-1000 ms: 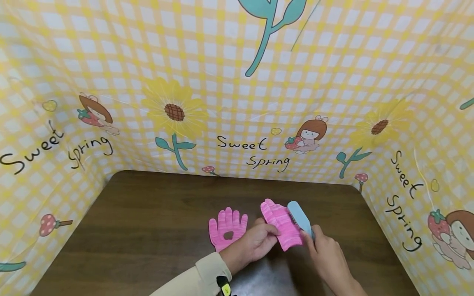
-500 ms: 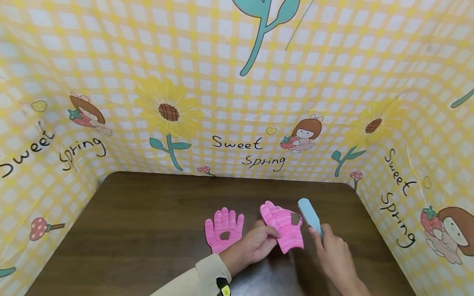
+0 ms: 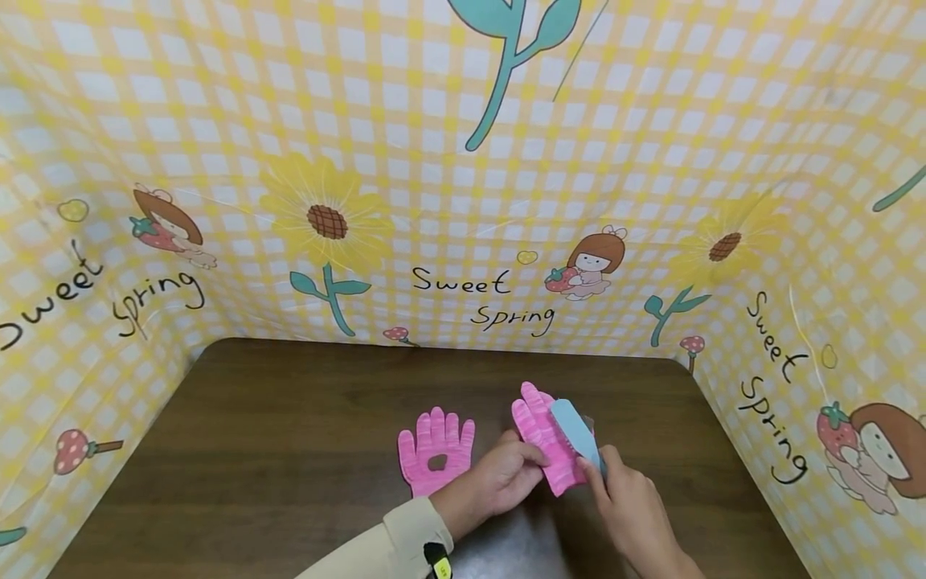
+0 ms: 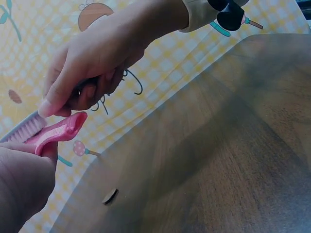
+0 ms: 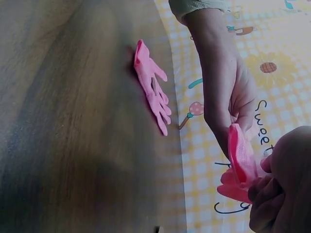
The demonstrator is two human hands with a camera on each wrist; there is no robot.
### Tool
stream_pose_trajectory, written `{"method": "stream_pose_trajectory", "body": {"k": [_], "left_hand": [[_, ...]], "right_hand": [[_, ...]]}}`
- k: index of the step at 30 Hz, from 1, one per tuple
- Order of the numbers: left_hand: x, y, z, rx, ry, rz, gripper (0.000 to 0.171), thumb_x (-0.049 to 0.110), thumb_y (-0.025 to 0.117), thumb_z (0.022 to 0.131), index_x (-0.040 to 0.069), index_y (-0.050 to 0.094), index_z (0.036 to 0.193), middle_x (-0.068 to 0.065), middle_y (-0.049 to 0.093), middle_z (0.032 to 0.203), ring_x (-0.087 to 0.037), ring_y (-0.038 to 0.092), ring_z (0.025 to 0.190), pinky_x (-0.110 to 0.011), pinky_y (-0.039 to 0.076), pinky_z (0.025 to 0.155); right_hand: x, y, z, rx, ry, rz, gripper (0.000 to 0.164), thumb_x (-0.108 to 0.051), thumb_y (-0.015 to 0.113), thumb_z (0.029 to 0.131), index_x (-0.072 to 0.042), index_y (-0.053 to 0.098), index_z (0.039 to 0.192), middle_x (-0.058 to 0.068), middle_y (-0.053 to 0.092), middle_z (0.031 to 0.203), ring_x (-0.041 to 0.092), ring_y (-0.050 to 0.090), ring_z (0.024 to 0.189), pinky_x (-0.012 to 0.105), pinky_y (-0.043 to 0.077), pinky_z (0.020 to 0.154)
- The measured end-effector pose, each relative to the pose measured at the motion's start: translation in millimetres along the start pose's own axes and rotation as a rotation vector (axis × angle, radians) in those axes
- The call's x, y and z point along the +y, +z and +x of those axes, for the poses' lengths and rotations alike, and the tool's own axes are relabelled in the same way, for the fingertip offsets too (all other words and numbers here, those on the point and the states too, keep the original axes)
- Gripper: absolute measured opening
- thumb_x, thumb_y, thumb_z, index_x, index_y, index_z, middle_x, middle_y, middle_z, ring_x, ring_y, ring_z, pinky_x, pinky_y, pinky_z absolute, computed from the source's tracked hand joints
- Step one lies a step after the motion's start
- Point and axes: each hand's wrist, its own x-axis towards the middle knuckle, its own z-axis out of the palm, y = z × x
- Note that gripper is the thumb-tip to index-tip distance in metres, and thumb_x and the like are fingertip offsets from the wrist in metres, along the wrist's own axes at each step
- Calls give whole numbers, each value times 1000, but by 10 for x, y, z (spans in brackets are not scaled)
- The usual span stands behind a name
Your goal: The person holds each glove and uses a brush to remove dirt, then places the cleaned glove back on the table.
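My left hand (image 3: 499, 479) pinches a pink knitted glove (image 3: 534, 414) by its side, thumb on top, holding it over the table. My right hand (image 3: 637, 508) grips a light blue brush (image 3: 575, 426) by its handle. The brush lies across the glove, and in the left wrist view its pale bristles (image 4: 26, 128) face the pink cloth. Most of the brown patch on this glove is hidden behind the brush. A second pink glove (image 3: 452, 438) lies flat on the table left of my left hand, fingers pointing away, with a brown patch (image 3: 437, 462) on it.
The dark wood-grain table (image 3: 304, 418) is enclosed at the back and both sides by a yellow checked cloth (image 3: 463, 201). A small dark disc-like thing (image 4: 110, 196) lies on the table in the left wrist view. A pale sleeve (image 3: 383, 539) covers the left forearm.
The brush was on the glove, lifted off to the right, baring the brown patch, and is now back across the glove farther left. The held glove has turned slightly; the left hand keeps its hold.
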Motion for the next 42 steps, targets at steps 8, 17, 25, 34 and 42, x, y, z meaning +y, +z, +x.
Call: {"method": "stream_pose_trajectory", "body": {"k": [8, 17, 25, 34, 42], "left_hand": [[5, -27, 1, -17, 5, 6, 69, -24, 33, 76, -14, 38, 144, -17, 51, 149, -22, 46, 133, -51, 28, 125], [15, -46, -39, -2, 9, -1, 66, -24, 33, 77, -14, 37, 142, -15, 53, 144, -21, 48, 129, -52, 30, 124], [73, -56, -35, -24, 3, -25, 58, -15, 35, 84, -14, 37, 143, -11, 56, 135, -20, 49, 129, -51, 28, 125], [149, -29, -28, -80, 10, 3, 63, -15, 30, 91, -13, 25, 155, -26, 31, 164, -37, 27, 153, -53, 22, 126], [139, -51, -60, -61, -2, 45, 61, -17, 29, 92, -15, 25, 153, -31, 32, 161, -42, 28, 151, -60, 24, 123]], "right_hand": [[71, 45, 6, 89, -4, -47, 25, -29, 58, 104, -5, 54, 99, -1, 42, 58, 21, 47, 54, 37, 39, 48], [168, 62, 78, 130, 41, -27, 28, -29, 58, 104, -2, 54, 100, 11, 55, 60, 32, 55, 55, 47, 44, 48], [108, 19, 122, 41, 54, 38, 30, -34, 55, 106, -4, 54, 104, 3, 47, 62, 22, 50, 58, 35, 41, 50], [-146, 174, 43, 23, -57, -12, 28, -33, 59, 103, -10, 49, 91, -6, 35, 58, 11, 38, 51, 26, 31, 45], [-95, 177, 118, 140, -96, -82, 27, -29, 64, 101, -6, 52, 93, -4, 40, 54, 14, 40, 49, 30, 32, 43]]}}
